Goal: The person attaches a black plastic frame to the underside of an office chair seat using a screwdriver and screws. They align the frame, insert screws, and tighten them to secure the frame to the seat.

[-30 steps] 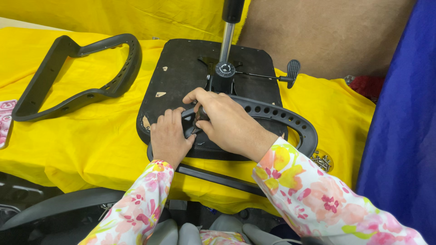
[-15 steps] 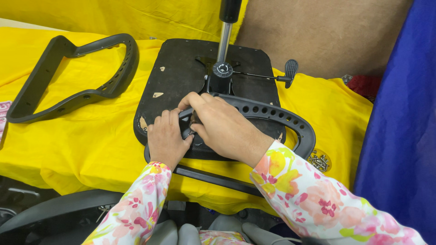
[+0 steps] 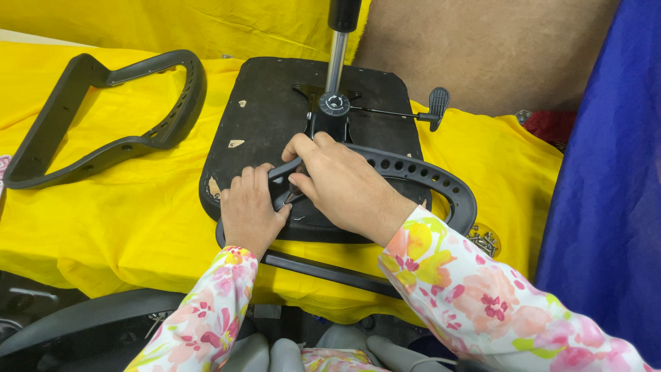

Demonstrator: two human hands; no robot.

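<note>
Yellow cloth [image 3: 124, 207] covers the table; on it lies an upturned black seat base [image 3: 268, 117] with a metal gas cylinder [image 3: 336, 62] and a lever [image 3: 434, 103]; the left hand [image 3: 249, 210] presses on the base, fingers together; the right hand [image 3: 344, 186] has its fingers curled around the near black armrest [image 3: 441, 189], which lies over the base; a second armrest [image 3: 117, 110] rests well apart at left.

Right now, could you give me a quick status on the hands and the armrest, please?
Left hand and right hand both on black armrest frame, pressed on upturned seat base. Gas cylinder just behind. Second armrest lies apart, left.
</note>
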